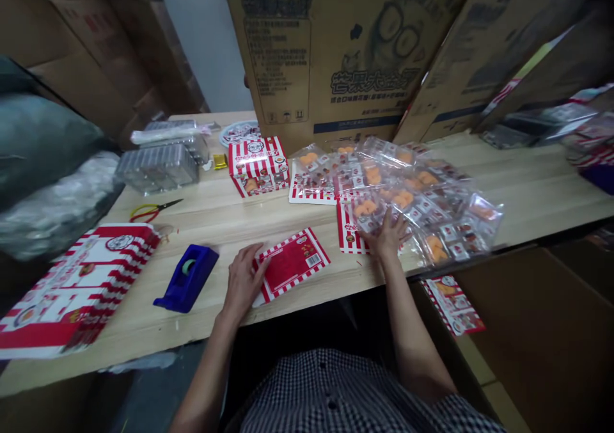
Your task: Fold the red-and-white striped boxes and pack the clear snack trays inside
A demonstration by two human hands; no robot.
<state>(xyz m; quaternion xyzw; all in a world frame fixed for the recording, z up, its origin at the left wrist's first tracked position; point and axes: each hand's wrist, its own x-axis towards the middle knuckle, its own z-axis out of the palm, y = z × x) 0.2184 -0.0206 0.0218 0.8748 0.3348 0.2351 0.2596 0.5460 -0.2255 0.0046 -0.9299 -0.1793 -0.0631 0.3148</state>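
Note:
A flat red-and-white striped carton (291, 268) with a barcode lies near the table's front edge. My left hand (245, 278) grips its left end, the fingers at the top corner and the thumb along the side. Over on the right, my right hand (387, 236) rests with fingers spread on the near edge of a heap of clear plastic packets (434, 206) holding orange pieces and small printed squares. Beneath the packets, partly hidden, is another striped carton (346, 229). A folded striped box (259, 167) stands upright behind my left hand.
A blue tape dispenser (188, 279), scissors (152, 212) and a stack of flat striped cartons (91, 286) lie to the left. Clear plastic cases (160, 167) stand behind them. Big cardboard boxes (330, 55) line the back. A striped card (453, 305) lies below the table edge.

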